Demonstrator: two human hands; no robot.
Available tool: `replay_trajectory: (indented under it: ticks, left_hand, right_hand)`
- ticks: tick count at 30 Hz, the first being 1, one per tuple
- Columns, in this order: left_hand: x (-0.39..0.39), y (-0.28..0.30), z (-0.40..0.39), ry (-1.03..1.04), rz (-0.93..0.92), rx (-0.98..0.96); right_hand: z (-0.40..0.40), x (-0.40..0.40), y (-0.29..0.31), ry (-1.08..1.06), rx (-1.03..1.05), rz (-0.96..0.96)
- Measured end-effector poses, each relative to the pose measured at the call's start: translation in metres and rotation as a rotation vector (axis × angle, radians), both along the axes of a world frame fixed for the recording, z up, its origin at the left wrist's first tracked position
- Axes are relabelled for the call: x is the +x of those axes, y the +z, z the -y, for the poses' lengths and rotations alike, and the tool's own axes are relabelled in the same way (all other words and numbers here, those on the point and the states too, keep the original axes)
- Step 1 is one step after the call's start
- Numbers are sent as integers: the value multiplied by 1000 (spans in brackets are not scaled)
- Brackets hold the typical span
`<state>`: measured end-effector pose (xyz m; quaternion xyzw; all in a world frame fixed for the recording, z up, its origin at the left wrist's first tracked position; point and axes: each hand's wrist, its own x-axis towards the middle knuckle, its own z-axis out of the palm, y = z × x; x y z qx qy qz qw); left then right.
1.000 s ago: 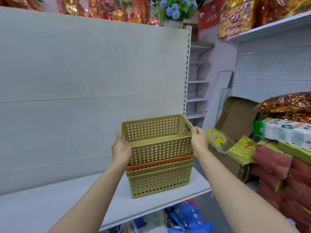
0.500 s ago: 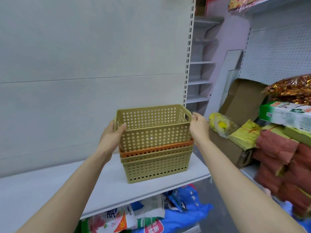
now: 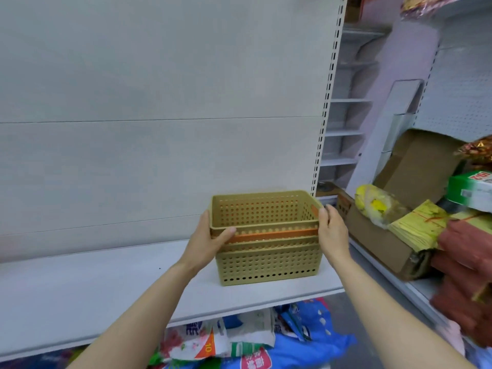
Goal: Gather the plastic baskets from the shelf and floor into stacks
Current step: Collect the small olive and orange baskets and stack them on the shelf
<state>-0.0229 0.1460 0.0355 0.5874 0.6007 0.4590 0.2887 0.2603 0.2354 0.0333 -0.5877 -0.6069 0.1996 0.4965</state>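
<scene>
Head view: basket stack (image 3: 269,251) between hands.

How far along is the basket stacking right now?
Done: one stack of nested baskets stands on the white shelf, an orange basket sandwiched inside. In hand: left hand and right hand grip the top olive basket, seated low. Left: no loose baskets visible; the floor is mostly hidden.

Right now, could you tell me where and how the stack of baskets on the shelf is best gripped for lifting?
Grip the stack of baskets by its two short ends, one hand from each side, fingers under the lowest rim; the top basket is only nested and could lift off alone.
</scene>
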Motion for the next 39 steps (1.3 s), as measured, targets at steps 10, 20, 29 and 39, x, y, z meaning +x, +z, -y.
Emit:
replay_trajectory:
  ticks: [10,20,29,39]
  left_hand:
    - [-93,13,67,282,-969,-18]
    - [-281,13,210,605,-1093,-46]
    - [-495,-3,340,1086,-869,-334]
    - [-556,-21,358,1122,-356,-586]
  right_hand:
    - [54,-111,12,36,436,660]
    - [164,-309,6,293,505,602]
    - [269,-494,-20,371,456,474]
    - [302,-619,-24,540,374,521]
